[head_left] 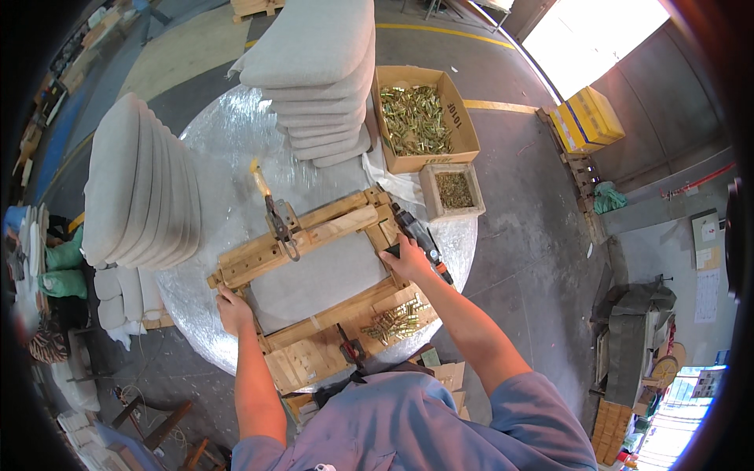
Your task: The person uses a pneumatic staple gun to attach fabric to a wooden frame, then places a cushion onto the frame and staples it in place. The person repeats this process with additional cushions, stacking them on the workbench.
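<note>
My right hand point(408, 261) is closed round the grip of a black power driver point(421, 234), which lies along the right end of a wooden jig point(302, 320). At the jig's left corner, my left hand point(234, 311) grips the wood, with part of its fingers hidden. Inside the jig lies a flat grey fabric-covered seat pad point(318, 282). A toggle clamp point(281, 222) with a yellow handle stands on the far rail, and a second clamp point(351, 345) sits on the near board. Loose brass-coloured metal fasteners point(393, 320) are heaped at the near right of the jig.
A tall stack of grey pads point(314, 59) stands behind the jig, another stack point(141, 188) at left. A cardboard box of metal fasteners point(428, 163) and a smaller tray of tiny parts point(430, 196) stand at far right. Plastic film point(216, 141) covers the round table.
</note>
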The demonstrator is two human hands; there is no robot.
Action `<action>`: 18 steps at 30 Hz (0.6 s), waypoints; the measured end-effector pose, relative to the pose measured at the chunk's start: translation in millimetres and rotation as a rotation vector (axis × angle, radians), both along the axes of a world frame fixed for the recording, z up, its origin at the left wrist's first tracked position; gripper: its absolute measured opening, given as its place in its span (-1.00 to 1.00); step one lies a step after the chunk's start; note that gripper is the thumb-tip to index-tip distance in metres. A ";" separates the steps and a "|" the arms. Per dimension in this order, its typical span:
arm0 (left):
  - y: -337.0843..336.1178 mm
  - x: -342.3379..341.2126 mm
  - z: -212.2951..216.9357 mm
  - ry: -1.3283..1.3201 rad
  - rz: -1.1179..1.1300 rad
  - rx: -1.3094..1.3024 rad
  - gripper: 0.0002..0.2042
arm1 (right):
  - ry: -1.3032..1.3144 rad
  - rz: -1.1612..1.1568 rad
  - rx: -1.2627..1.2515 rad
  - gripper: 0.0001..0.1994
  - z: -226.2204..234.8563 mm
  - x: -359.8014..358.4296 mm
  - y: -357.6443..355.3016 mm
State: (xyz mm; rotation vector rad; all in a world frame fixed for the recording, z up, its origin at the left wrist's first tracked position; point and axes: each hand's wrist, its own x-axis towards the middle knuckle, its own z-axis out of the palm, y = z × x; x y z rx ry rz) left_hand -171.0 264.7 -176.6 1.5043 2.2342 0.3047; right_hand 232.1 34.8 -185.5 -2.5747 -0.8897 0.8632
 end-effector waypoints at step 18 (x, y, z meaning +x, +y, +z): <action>-0.7 0.5 0.5 -0.001 -0.008 0.019 -0.18 | 0.014 0.005 -0.014 -0.02 2.8 1.1 2.2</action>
